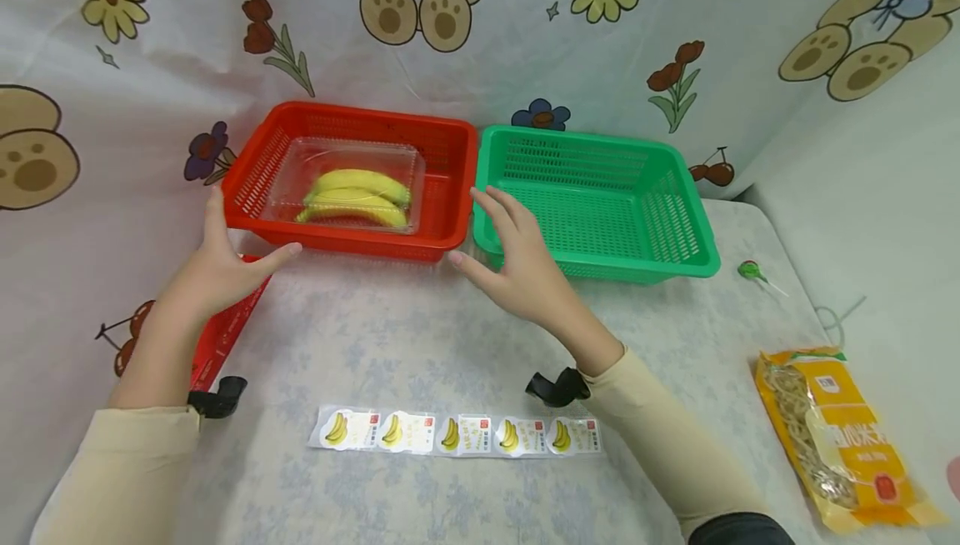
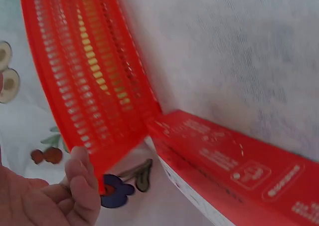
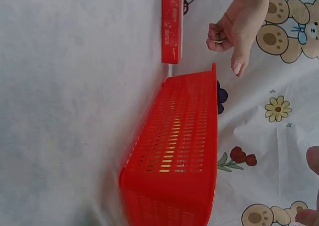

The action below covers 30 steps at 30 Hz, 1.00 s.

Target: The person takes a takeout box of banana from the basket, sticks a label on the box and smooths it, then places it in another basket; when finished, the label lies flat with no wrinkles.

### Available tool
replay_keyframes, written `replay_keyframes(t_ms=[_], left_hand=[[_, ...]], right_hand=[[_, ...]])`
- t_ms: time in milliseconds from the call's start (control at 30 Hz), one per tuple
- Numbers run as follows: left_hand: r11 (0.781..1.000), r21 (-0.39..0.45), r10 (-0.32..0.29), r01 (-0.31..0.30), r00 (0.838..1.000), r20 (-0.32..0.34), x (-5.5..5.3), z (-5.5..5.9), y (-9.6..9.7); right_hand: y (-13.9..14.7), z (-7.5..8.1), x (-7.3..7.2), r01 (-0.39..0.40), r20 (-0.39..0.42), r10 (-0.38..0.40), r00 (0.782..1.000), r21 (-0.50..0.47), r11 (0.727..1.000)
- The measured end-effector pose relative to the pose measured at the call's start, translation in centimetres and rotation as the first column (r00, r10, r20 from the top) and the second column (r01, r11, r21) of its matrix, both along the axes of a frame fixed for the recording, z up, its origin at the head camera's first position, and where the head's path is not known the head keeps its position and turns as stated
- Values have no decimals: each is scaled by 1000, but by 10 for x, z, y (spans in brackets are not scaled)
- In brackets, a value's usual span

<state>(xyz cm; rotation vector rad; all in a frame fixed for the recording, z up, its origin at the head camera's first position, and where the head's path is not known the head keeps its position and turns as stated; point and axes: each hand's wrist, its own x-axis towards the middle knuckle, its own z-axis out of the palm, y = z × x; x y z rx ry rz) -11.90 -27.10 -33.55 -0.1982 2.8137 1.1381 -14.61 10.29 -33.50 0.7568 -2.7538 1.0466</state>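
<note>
A red plastic basket (image 1: 360,247) stands at the back left of the table. In it lies a clear lidded box (image 1: 288,187) with bananas (image 1: 356,199) inside. My left hand (image 1: 225,270) is by the basket's left end, thumb spread and nothing held; the right wrist view shows a gap between this hand (image 3: 239,29) and the rim. Its fingers (image 2: 82,186) look loosely bent in the left wrist view. My right hand (image 1: 517,270) hovers at the basket's right front corner, thumb and fingers apart, with nothing in it. Whether it touches the rim I cannot tell.
A green basket (image 1: 592,266) stands right of the red one. A strip of banana stickers (image 1: 457,434) lies in front. At left is a red box (image 1: 225,337), partly behind my left arm. A lollipop (image 1: 752,271) and a yellow food packet (image 1: 843,437) lie at right.
</note>
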Motion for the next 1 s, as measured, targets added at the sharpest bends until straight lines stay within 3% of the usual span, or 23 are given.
replay_keyframes(t_ms=[100, 233, 300, 600, 1000], left_hand=[[999, 44, -15, 14, 1000, 12, -11, -3, -11], [999, 44, 5, -10, 995, 100, -20, -6, -21], [998, 65, 8, -16, 994, 111, -25, -7, -22], [996, 73, 38, -50, 986, 164, -38, -9, -22], [997, 37, 50, -62, 965, 257, -50, -18, -25]], right_hand=[[-17, 4, -14, -11, 25, 11, 1000, -7, 1000], [-42, 7, -32, -15, 71, 15, 997, 4, 1000], [-54, 7, -41, -16, 96, 14, 995, 14, 1000], [-101, -7, -79, 29, 225, -32, 974, 16, 999], [-131, -25, -104, 138, 302, -156, 941, 80, 987]])
